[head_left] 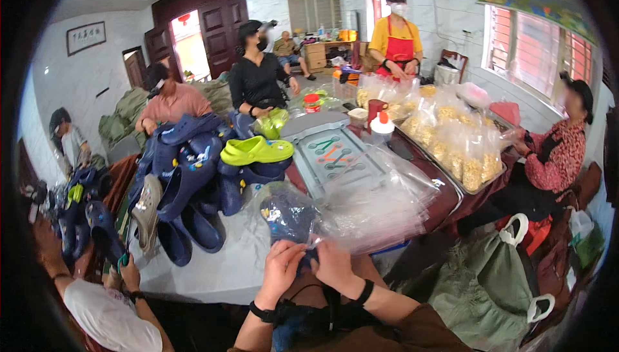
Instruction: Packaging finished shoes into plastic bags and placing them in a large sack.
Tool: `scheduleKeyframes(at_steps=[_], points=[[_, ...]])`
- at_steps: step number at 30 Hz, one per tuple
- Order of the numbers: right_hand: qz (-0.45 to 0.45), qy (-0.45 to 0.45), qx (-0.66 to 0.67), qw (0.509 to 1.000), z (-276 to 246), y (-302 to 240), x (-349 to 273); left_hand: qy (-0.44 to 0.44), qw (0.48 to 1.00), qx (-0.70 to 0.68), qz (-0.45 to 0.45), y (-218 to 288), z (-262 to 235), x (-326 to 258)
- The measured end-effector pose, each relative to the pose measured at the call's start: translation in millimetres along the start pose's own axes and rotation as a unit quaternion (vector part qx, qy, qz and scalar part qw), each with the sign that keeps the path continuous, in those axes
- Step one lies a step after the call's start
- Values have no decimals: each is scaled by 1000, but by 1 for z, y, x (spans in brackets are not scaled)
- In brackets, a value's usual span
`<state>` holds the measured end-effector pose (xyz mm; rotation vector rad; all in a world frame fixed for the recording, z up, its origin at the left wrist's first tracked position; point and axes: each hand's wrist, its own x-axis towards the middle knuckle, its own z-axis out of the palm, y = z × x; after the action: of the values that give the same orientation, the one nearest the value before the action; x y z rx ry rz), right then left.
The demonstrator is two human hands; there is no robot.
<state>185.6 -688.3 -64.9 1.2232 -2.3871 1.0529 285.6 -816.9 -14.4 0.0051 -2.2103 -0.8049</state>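
1. The pile of navy clogs (pixel 187 165) stands on the table (pixel 222 274); keeping the work clear of it should spare a knock.
2. The bagged navy footwear (pixel 287 213) lies on the table just in front of the person, its open or closed mouth hard to make out – letting the table bear the weight seems best.
3. The left hand (pixel 284 267) has its fingers closed, apparently pinching the bag's near edge; a light grip should avoid tearing.
4. The right hand (pixel 334 268) pinches there too, close beside the left – working evenly should limit creases.
5. The stack of clear bags (pixel 380 207) lies near, best left undisturbed.
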Motion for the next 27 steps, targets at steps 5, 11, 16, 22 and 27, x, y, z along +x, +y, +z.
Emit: scheduleKeyframes(at_steps=[5,11,16,22,27], points=[[45,-33,55,997,47,5,20,-22,1000,-7,1,-8,11,-15],[-96,-49,214,971,34,3,14,53,990,-56,-122,-29,9,-37],[-111,-41,96,988,44,9,2,132,981,98,-99,-23,-4,-71],[-49,-103,130,985,40,28,17,92,981,90,-149,-43,16,-89],[-24,-97,202,974,46,31,21,40,945,-142,-291,-38,32,-83]])
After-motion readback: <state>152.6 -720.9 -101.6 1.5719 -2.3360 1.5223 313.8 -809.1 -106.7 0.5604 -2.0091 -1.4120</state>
